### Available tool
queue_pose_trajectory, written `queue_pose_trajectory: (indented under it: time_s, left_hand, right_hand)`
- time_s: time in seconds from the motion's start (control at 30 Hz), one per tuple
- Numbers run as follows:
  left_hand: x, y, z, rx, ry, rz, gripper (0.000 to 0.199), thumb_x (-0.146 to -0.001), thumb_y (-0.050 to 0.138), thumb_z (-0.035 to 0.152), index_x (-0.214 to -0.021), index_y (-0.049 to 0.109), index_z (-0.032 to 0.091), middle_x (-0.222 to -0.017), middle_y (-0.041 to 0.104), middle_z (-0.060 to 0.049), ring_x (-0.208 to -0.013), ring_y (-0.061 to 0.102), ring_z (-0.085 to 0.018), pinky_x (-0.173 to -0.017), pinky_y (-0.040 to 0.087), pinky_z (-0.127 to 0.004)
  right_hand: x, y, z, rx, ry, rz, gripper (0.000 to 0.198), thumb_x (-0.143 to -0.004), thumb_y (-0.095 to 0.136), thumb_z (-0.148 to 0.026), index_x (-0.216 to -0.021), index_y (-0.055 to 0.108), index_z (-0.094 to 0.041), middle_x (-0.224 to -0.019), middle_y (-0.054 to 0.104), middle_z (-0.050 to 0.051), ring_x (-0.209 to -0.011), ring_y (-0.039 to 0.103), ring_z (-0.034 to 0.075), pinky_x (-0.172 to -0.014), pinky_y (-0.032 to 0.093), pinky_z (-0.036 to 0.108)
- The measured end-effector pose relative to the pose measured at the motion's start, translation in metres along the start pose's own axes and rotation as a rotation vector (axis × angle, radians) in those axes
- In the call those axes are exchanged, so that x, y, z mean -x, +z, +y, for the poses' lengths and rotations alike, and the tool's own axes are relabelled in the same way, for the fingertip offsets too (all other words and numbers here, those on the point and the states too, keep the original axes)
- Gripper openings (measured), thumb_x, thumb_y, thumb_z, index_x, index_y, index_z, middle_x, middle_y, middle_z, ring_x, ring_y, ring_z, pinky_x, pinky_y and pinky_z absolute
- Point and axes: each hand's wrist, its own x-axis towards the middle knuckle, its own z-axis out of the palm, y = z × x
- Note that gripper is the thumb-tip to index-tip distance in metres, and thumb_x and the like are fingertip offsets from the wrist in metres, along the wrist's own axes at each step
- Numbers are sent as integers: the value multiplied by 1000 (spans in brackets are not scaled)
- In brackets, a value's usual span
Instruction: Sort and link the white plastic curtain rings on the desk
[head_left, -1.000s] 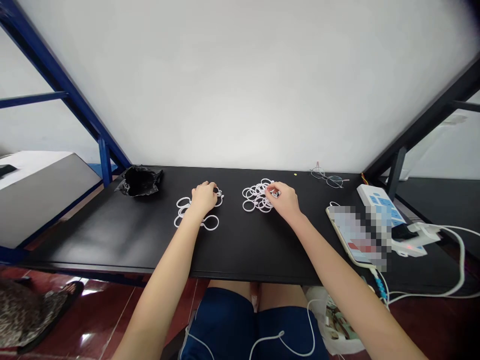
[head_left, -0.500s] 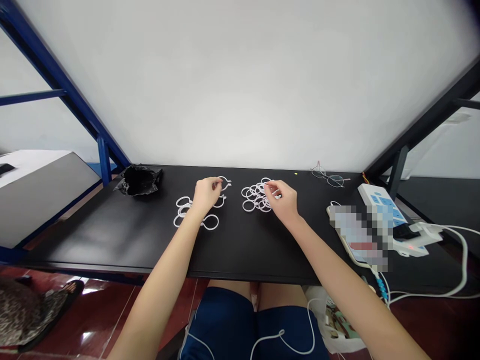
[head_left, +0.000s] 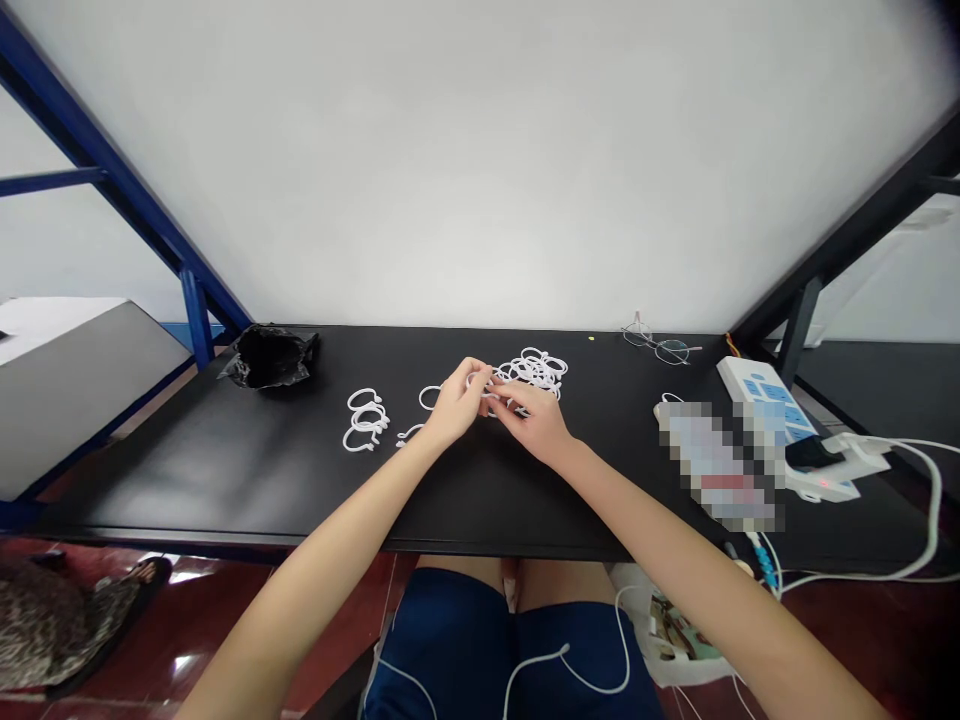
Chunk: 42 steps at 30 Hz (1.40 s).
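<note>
My left hand (head_left: 457, 402) and my right hand (head_left: 536, 422) meet over the middle of the black table. Between their pinched fingers is a white plastic curtain ring (head_left: 472, 379), partly hidden by the fingertips. Just behind and to the right lies a pile of similar white rings (head_left: 534, 368), partly covered by my right hand. To the left, several open rings (head_left: 367, 418) lie overlapping in a column. Two more rings are partly hidden by my left hand and wrist: one ring (head_left: 429, 397) behind, another (head_left: 409, 434) nearer me.
A black plastic bag (head_left: 271, 358) stands open at the back left. Eyeglasses (head_left: 660, 346) rest at the back right. A blurred phone (head_left: 712, 465), a power strip (head_left: 769, 398) and white cables (head_left: 930, 500) occupy the right side. Blue metal bars (head_left: 196, 315) slope up at the left.
My hands, apart half a second ago, have come together. The left moved right from beside the open rings; the right moved slightly left, in front of the pile.
</note>
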Motion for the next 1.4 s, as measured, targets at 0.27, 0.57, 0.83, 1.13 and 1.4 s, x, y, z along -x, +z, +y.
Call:
queue_pose_trajectory:
  time_s: [0.27, 0.57, 0.83, 1.13, 1.4]
  left_hand:
    - [8, 6, 0, -164, 179, 145, 33, -90, 50, 40, -70, 60, 16, -57, 52, 2, -48, 44, -8, -47, 34, -21]
    - [9, 5, -4, -109, 219, 191, 50, -95, 38, 42, -54, 51, 17, -48, 46, 1, -45, 40, -9, -48, 34, -24]
    - [7, 10, -10, -84, 142, 259, 53, -95, 32, 47, -50, 37, 20, -48, 46, 0, -45, 41, -10, -48, 37, -25]
    - [3, 7, -7, -30, 193, 225, 50, -96, 35, 44, -52, 38, 19, -50, 47, 0, -46, 40, -9, -49, 36, -25]
    - [-5, -10, 2, -342, 97, 22, 39, -98, 26, 45, -102, 55, 19, -99, 64, -6, -65, 61, -12, -62, 49, -26]
  right_hand:
    - [1, 4, -6, -204, 294, -6, 21, -81, 67, -39, -87, 59, -21, -77, 71, 2, -67, 68, 17, -61, 56, 29]
    - [2, 2, -17, 72, 71, -284, 31, -98, 41, -33, -78, 59, -18, -71, 66, 4, -61, 59, 14, -60, 46, 27]
    - [7, 11, -19, 231, 39, -281, 39, -100, 35, -28, -68, 55, -19, -64, 64, 3, -58, 59, 13, -59, 43, 25]
    - [7, 14, -18, 99, 125, -185, 31, -97, 42, -32, -75, 59, -19, -66, 64, 2, -57, 57, 13, -57, 44, 25]
    - [-4, -8, -1, 152, 208, -12, 24, -93, 48, -33, -76, 59, -20, -67, 62, 1, -56, 55, 13, -58, 43, 26]
